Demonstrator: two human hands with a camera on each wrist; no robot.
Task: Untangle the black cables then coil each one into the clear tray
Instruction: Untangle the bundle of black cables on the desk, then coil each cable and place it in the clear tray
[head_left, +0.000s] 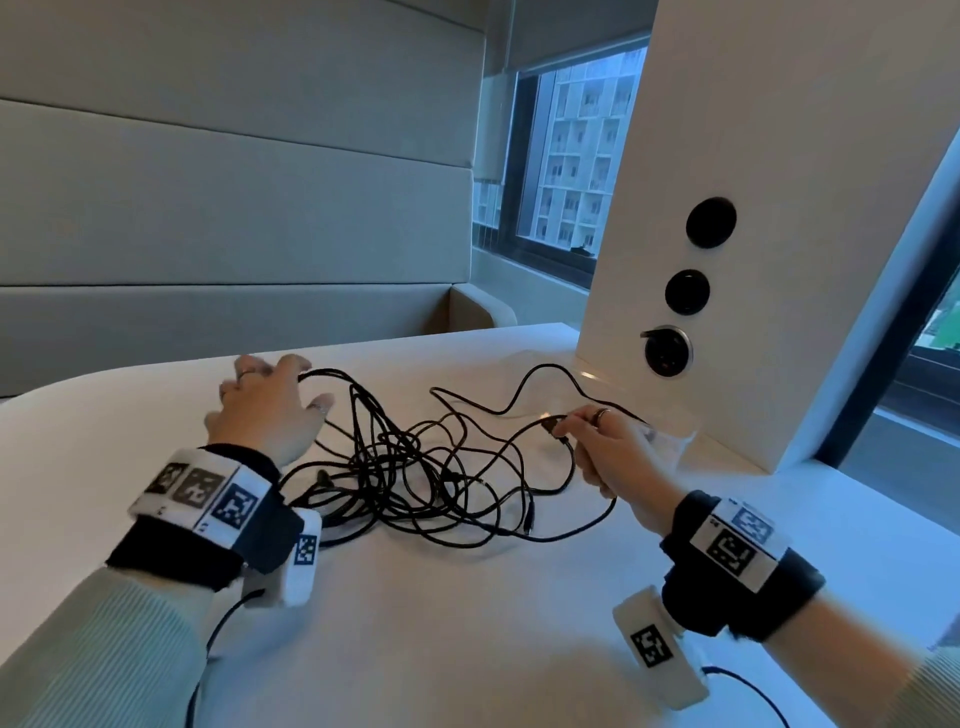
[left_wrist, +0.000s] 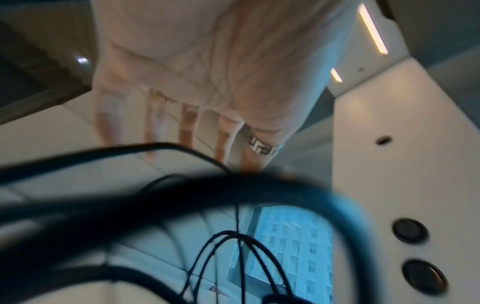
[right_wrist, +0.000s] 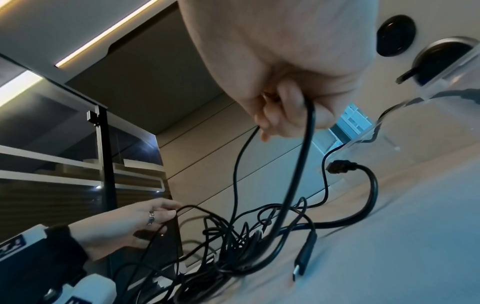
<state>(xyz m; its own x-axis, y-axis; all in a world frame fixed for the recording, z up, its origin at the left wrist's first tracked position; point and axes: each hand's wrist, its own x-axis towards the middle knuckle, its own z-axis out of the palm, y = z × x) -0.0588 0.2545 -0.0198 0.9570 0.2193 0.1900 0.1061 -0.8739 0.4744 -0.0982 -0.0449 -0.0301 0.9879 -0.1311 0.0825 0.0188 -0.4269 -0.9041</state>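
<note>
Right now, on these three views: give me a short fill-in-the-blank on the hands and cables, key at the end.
1. The right hand grips a black ____.
2. The black cables lie in a ____ heap on the white table.
3. The left hand touches a cable loop at the heap's ____ side.
4. The clear tray holds ____ coiled cables so far.

Missing words: cable; tangled; left; no

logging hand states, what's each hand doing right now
Left hand: open, fingers spread, touching a loop of the tangled thin black cables.
Right hand: gripping one black cable.
</note>
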